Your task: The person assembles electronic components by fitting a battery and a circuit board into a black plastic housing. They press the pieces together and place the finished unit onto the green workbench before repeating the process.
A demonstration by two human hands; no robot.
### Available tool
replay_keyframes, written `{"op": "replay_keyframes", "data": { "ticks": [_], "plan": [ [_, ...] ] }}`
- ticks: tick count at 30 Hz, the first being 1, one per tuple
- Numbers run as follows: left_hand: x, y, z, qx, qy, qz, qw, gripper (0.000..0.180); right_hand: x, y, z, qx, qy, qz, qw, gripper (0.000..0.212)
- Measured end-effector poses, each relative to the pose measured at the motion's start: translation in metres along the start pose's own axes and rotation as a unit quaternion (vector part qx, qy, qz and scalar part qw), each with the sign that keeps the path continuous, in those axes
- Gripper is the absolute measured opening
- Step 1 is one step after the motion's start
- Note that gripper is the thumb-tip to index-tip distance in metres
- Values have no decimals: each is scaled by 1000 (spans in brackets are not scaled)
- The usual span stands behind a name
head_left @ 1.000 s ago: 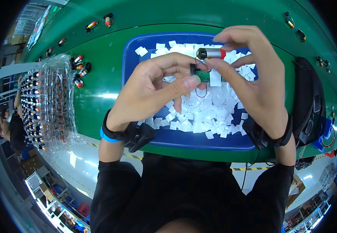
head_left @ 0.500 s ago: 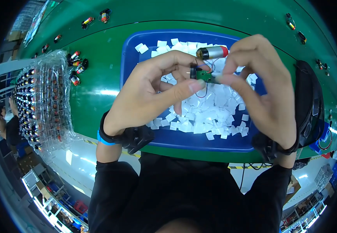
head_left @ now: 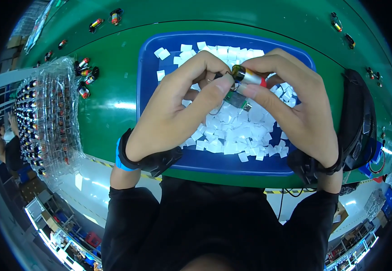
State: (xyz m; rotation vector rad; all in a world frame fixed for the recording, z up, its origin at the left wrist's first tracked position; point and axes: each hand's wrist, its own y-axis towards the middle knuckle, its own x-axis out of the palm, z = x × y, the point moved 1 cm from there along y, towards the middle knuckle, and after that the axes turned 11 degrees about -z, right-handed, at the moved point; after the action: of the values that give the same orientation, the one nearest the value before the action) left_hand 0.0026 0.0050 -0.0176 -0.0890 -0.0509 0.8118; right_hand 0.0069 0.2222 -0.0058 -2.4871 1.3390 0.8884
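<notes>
My left hand (head_left: 178, 101) pinches a small green circuit board (head_left: 237, 99) by its black end, which the thumb and fingers partly cover. The board's silver metal connector points down and to the right. My right hand (head_left: 293, 90) grips a cylindrical battery cell (head_left: 249, 76), silver with a red end and a dark, shiny end, between thumb and fingers. Thin wires run near the board and the cell. Both hands are held close together above a blue tray (head_left: 139, 99) of loose white square pieces (head_left: 234, 131).
Left on the green table (head_left: 108, 86) stands a clear plastic-wrapped stack (head_left: 53, 117) of similar assemblies, with several loose cells (head_left: 87, 72) beside it. More lie along the far side. A black bag-like object (head_left: 358, 115) is at the right. Another person (head_left: 8, 144) sits far left.
My right hand has moved from the board's connector end to the battery cell and now grips it. The cell has come down beside the left fingertips, and the board has tilted downward.
</notes>
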Motion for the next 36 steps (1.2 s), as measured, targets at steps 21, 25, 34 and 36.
{"op": "replay_keyframes", "data": {
  "ticks": [21, 25, 34, 36],
  "plan": [
    [-2, -2, -1, 5, -117, -46, 992, 11, -14, 4, -17, -78, -88, 6, 993, 33],
    [-7, -1, -1, -16, -212, -86, 973, 12, -4, 5, -20, -164, -173, 54, 970, 33],
    [3, 4, -6, -17, -71, 68, 995, 11, 16, 6, -13, -228, -226, 69, 945, 25],
    [5, 3, -3, -37, -100, 77, 991, 12, 14, 8, -8, -233, -228, 75, 943, 25]
  ]
}}
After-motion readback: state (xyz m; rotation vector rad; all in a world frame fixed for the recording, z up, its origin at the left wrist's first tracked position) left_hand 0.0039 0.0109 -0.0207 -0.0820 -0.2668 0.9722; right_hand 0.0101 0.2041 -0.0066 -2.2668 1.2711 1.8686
